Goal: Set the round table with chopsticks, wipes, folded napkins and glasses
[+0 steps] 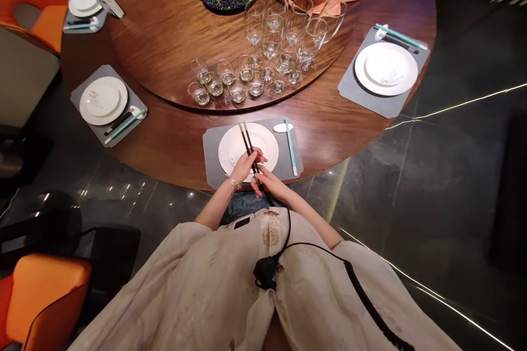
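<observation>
Black chopsticks (248,145) held over plate (263,141), centre of frame, long axis running up & slightly left, far ends away from body. L hand (244,166) fingers curled round mid-shaft. R hand (269,182) pinches near end, just below-right of L. Teal pair (291,148) lies right, on mat (211,159).

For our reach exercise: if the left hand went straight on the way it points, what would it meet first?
The left hand, holding chopsticks, would likely meet the spoon rest beyond the plate; depth unclear.
</observation>
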`<state>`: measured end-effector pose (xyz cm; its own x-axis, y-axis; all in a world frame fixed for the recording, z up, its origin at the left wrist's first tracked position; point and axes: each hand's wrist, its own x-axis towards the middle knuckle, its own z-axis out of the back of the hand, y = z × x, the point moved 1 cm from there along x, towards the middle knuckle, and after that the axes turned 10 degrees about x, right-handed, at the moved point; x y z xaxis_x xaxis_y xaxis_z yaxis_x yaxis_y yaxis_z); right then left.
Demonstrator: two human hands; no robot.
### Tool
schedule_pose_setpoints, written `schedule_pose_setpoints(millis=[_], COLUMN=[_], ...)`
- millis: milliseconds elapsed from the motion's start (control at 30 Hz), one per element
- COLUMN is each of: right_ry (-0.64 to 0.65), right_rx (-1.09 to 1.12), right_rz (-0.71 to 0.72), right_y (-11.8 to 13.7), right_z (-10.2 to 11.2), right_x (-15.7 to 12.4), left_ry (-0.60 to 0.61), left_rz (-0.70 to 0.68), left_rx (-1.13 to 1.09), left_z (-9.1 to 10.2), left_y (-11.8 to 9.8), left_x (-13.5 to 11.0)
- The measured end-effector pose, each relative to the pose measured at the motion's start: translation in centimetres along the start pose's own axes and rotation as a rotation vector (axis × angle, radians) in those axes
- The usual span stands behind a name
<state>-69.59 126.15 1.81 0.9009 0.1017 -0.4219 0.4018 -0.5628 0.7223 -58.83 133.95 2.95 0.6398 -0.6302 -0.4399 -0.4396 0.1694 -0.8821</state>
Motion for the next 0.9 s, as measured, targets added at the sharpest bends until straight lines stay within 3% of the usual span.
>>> schedule_pose_setpoints(millis=[100,233,300,433,533,633,900], right_ry=[-0.165,-0.807,-1.008,-1.09,-1.105,-1.1,-1.139], right_rx=[-0.124,-0.746,-1.005,-1.176,-1.211,-1.229,-1.209], right_rz=[0.018,0.056,-0.039,-0.167,-0.17,-0.152,-0.14], right_y=[-0.5,-1.7,-2.9,-5.4,-6.5,-7.0,-7.1], right_z=[2.3,7.4,9.4,11.2,11.4,11.4,11.5], right_x=[1.1,2.6,3.3,4.7,5.4,5.6,5.5], left_ry=[-0.062,-0.185,-0.27,-0.451,-0.52,-0.534,-0.395], left_rz=[0.116,0.232,0.254,0.33,0.366,0.381,0.353], left_rx=[0.06,0.066,0.066,-0.015,-0.081,-0.09,-0.051], left_z=[0.5,3.8,6.1,9.9,11.4,11.7,11.0], left_y=[1.5,3.3,4.1,5.5,6.1,6.1,5.0], left_x=[0.7,-0.1,-1.2,-4.2,-5.6,-5.8,-3.6])
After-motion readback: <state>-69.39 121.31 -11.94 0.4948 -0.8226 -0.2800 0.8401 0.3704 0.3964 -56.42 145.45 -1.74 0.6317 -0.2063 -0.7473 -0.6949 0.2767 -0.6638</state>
